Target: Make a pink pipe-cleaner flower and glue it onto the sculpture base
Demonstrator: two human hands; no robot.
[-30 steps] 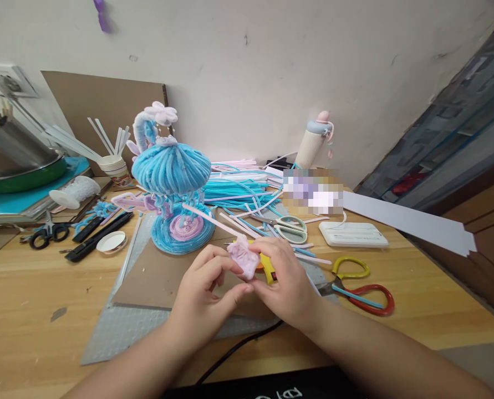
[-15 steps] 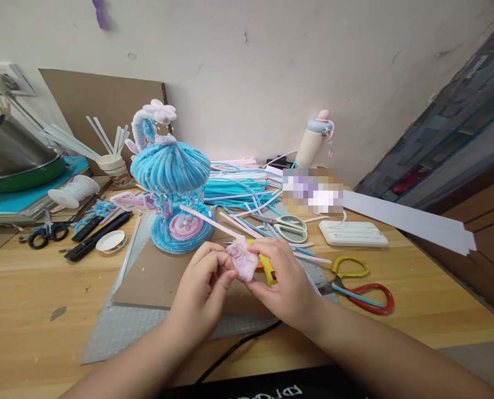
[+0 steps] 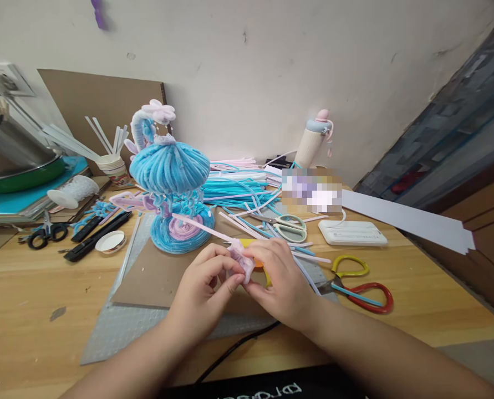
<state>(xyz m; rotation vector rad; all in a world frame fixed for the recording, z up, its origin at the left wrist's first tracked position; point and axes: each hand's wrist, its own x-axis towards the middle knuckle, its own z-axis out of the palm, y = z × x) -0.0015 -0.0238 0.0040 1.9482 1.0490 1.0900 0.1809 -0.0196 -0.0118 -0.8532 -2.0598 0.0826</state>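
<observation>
Between my two hands is a small pale pink piece bent from fuzzy pipe cleaner (image 3: 242,262), with one straight stem sticking out to the upper left. My left hand (image 3: 207,282) pinches its left and lower side with thumb and fingers. On the other side, my right hand (image 3: 282,282) grips its right edge. Partly hidden behind the right fingers lies a yellow and orange tool (image 3: 253,243). Just beyond the hands stands a blue jellyfish-like pipe cleaner figure (image 3: 169,166) on a round blue and pink coiled base (image 3: 159,238).
Red-and-yellow-handled scissors (image 3: 363,282) lie right of my hands, near pale green scissors (image 3: 290,227) and a white power strip (image 3: 352,233). Blue pipe cleaners (image 3: 234,191) are heaped behind. A cardboard sheet (image 3: 147,282) rests on a grey cutting mat (image 3: 101,338). A bottle (image 3: 309,144) stands by the wall.
The pink piece has tilted between my fingers, and its stem has swung a little down and left. My left fingers have shifted slightly over it; both hands keep their hold.
</observation>
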